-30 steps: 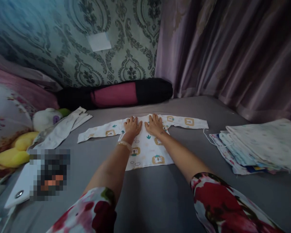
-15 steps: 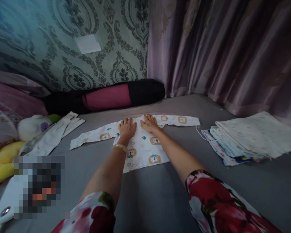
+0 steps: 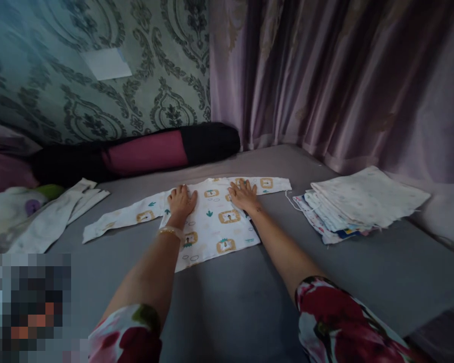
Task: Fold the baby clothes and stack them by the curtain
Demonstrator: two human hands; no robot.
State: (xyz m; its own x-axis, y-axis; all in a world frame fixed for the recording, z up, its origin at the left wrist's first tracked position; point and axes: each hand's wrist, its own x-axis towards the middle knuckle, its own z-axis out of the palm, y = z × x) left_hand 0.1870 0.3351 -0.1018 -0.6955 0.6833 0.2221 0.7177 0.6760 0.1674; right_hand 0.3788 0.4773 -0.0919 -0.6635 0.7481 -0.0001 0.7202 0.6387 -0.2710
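Note:
A small white long-sleeved baby shirt (image 3: 212, 222) printed with orange lion-like faces and green leaves lies spread flat on the grey bed sheet. Both its sleeves stretch out sideways. My left hand (image 3: 182, 201) rests palm down near the left shoulder of the shirt, fingers spread. On the right shoulder, where the sleeve begins, my right hand (image 3: 244, 194) lies flat with its fingers apart. Neither hand grips the cloth. Parts of the shirt under my hands and left forearm are hidden.
A stack of folded cloths (image 3: 363, 201) sits to the right. White clothes (image 3: 56, 217) and a plush toy (image 3: 13, 209) lie at the left. Along the wall stretches a long black and pink bag (image 3: 144, 154). Curtains (image 3: 306, 75) hang behind. A pixelated patch covers the lower left.
My hands have moved apart, the right one outward to the right shoulder, baring the shirt's middle. The view has turned right, so everything appears shifted left.

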